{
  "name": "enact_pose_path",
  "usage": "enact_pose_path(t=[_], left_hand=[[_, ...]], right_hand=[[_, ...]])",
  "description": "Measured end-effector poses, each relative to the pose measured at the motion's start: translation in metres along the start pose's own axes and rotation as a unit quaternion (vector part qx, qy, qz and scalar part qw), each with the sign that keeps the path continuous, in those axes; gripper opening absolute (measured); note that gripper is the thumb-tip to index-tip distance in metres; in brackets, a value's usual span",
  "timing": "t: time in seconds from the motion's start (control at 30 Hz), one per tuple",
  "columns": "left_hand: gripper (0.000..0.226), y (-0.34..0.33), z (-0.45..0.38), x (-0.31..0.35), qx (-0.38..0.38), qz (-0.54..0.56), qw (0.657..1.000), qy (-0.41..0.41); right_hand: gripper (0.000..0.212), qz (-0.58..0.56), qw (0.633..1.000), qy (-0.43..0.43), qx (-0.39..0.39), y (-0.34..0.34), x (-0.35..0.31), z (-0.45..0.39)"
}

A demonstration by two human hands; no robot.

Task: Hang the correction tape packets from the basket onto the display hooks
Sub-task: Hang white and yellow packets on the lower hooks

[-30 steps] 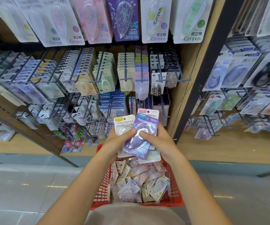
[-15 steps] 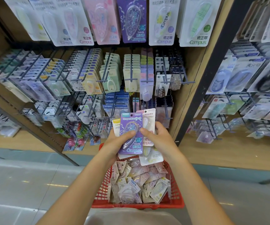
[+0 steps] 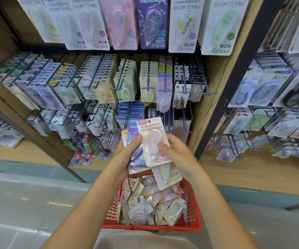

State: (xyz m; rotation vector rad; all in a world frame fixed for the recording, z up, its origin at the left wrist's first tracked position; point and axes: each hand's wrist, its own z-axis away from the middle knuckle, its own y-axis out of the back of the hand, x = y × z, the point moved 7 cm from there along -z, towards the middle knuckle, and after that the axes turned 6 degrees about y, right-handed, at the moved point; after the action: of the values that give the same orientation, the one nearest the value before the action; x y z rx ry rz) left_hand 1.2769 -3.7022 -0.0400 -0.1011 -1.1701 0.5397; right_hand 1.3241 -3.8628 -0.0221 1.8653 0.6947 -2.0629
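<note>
**Mia:** What is on the far left?

**Ben:** A wooden shelf wall with rows of grey metal display hooks (image 3: 93, 81). Lots of little packets hang on them already.

**Mia:** And the left hand (image 3: 127, 151)?

**Ben:** It is up in front of the low hooks. Its fingers curl round a small stack of packets. A purple card packet with a clear bubble (image 3: 136, 150) is in that stack, and the thumb lies across the front of it.

**Mia:** What is in the middle?

**Ben:** A white and pink card packet with a see-through bubble (image 3: 154, 141). It says Campus on it. It stands almost upright, tipped a little, right between the two hands. It covers part of the purple one. The left thumb touches its left edge.

**Mia:** And the right hand (image 3: 177, 155)?

**Ben:** It pinches that pink packet from the right side, with the thumb on the front. Under that hand a white and yellow card packet (image 3: 168, 177) pokes out, pointing down. I cannot tell which fingers hold it.

**Mia:** Where are the other packets?

**Ben:** Down below both hands, in a red plastic basket with holes in its sides (image 3: 193, 216). A loose pile of pale correction tape packets (image 3: 150, 203) lies inside it.
</note>
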Motion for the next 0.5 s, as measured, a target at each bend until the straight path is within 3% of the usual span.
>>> enact_pose_path(t=[0.17, 0.3, 0.5], left_hand=[[0.066, -0.005, 0.001, 0.006, -0.019, -0.036, 0.999, -0.031], [0.069, -0.004, 0.002, 0.011, -0.020, -0.026, 0.999, -0.031], [0.065, 0.014, 0.003, 0.033, 0.008, -0.009, 0.998, -0.062]], right_hand=[[0.026, 0.077, 0.997, 0.015, -0.011, -0.012, -0.011, -0.003], [0.026, 0.137, 0.990, 0.018, -0.030, -0.020, -0.018, -0.009], [0.030, 0.093, 0.993, 0.008, -0.071, -0.023, -0.027, -0.013]])
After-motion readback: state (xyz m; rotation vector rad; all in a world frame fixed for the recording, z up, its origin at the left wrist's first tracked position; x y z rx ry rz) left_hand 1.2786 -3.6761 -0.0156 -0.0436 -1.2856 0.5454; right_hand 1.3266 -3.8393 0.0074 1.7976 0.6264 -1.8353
